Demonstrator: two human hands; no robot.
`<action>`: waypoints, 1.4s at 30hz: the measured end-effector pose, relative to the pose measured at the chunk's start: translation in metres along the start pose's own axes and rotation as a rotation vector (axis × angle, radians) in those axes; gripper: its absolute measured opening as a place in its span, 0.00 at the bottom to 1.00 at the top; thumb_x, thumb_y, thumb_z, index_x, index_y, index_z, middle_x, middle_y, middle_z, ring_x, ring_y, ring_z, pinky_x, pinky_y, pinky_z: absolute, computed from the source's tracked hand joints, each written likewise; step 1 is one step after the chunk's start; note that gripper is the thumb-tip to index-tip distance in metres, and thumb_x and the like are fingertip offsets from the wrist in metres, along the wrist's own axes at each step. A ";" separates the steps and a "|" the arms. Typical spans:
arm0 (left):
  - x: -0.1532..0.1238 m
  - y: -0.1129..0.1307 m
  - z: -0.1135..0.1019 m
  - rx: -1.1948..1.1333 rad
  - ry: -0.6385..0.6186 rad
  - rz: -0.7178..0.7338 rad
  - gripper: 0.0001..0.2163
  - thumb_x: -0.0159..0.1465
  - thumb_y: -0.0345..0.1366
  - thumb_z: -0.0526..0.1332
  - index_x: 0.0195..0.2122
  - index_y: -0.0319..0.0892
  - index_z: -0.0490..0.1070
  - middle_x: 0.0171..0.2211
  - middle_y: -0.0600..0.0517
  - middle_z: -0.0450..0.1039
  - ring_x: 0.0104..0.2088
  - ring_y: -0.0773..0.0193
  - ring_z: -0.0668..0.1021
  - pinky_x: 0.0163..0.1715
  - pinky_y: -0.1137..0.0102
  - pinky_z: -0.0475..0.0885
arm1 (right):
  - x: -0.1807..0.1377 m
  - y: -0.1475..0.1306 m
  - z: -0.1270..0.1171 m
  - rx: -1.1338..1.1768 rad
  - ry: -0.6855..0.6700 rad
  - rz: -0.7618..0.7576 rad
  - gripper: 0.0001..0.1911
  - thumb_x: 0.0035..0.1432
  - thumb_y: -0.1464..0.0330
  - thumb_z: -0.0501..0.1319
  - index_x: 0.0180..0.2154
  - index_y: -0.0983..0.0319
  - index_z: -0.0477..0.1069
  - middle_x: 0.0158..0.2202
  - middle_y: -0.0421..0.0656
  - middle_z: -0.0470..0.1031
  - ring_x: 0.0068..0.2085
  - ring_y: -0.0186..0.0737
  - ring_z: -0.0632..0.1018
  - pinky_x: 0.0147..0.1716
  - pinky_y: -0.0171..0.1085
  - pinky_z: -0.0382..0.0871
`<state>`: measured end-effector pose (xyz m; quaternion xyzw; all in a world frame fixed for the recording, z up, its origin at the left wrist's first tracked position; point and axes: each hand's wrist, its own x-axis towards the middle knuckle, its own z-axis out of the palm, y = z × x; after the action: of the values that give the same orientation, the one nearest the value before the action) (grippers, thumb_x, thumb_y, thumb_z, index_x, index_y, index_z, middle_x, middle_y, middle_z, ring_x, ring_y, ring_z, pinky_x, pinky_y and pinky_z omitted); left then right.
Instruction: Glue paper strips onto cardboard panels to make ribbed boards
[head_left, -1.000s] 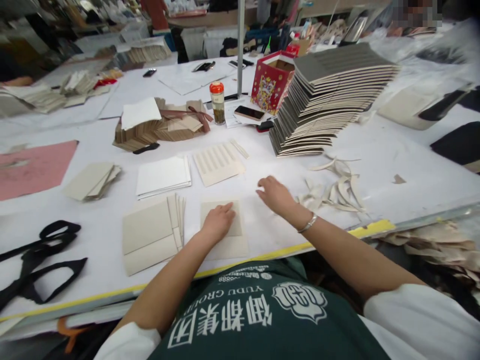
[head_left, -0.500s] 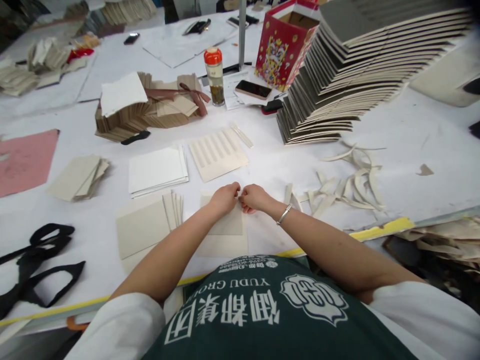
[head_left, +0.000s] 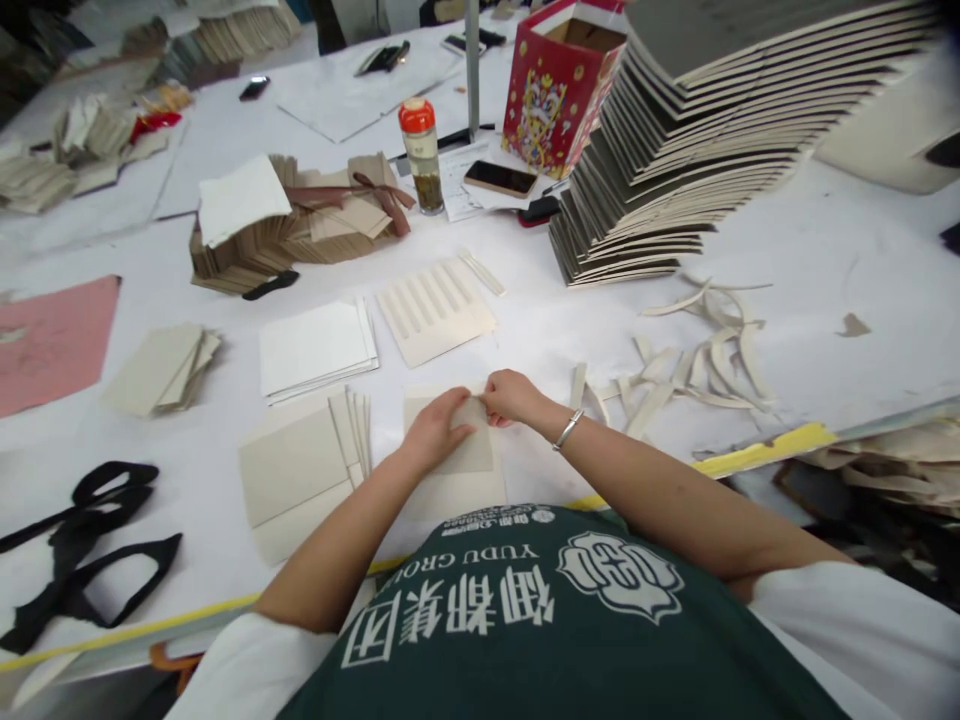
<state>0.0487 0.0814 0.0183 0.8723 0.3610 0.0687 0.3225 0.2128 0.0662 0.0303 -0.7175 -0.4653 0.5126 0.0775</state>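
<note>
In front of me a beige rectangular piece (head_left: 472,452) lies on a larger, paler sheet (head_left: 465,497). My left hand (head_left: 437,430) rests over the piece's upper left part, thumb apart from the stretched forefinger, whose tip reaches the upper edge. At the upper right corner, my right hand (head_left: 512,398) is closed in a pinch, close against the left fingertips. What sits between its fingers is too small to make out. Left of my hands lie beige panels (head_left: 292,465) with narrow strips (head_left: 349,430) fanned beside them. Farther off is a sheet bearing a row of strips (head_left: 439,310).
Curled offcut strips (head_left: 690,375) lie to the right. White sheets (head_left: 319,345), a tied bundle (head_left: 322,235), a bottle (head_left: 421,160), a phone (head_left: 500,178) and a red box (head_left: 559,95) stand or lie beyond. Tall grey stacked panels (head_left: 637,190) lean at right; black straps (head_left: 97,540) lie left.
My left hand has shifted left and down, its thumb and forefinger now parted over the piece. The right hand stays pinched at the corner. The view has tilted slightly.
</note>
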 end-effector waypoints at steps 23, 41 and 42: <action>-0.020 0.008 -0.008 0.335 -0.198 0.029 0.37 0.49 0.42 0.63 0.57 0.38 0.46 0.54 0.44 0.59 0.56 0.54 0.58 0.50 0.65 0.59 | -0.053 -0.002 0.025 -0.695 0.311 -0.467 0.09 0.55 0.71 0.51 0.38 0.65 0.66 0.39 0.49 0.71 0.37 0.39 0.71 0.33 0.34 0.61; -0.001 0.001 -0.010 0.366 -0.004 -0.067 0.08 0.56 0.28 0.51 0.35 0.42 0.65 0.38 0.49 0.72 0.40 0.59 0.72 0.40 0.66 0.66 | -0.054 0.019 -0.027 -0.538 0.555 -0.286 0.08 0.54 0.67 0.54 0.36 0.63 0.66 0.39 0.51 0.72 0.37 0.41 0.73 0.33 0.35 0.64; 0.004 0.001 -0.013 0.351 0.002 -0.083 0.08 0.55 0.28 0.52 0.35 0.42 0.65 0.36 0.50 0.72 0.39 0.59 0.72 0.39 0.66 0.67 | -0.043 0.011 -0.019 -0.468 0.422 -0.290 0.08 0.55 0.66 0.53 0.34 0.63 0.67 0.33 0.48 0.73 0.33 0.38 0.74 0.30 0.33 0.65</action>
<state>0.0475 0.0897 0.0286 0.8995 0.4033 -0.0078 0.1677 0.2327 0.0352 0.0614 -0.7323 -0.6411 0.2162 0.0776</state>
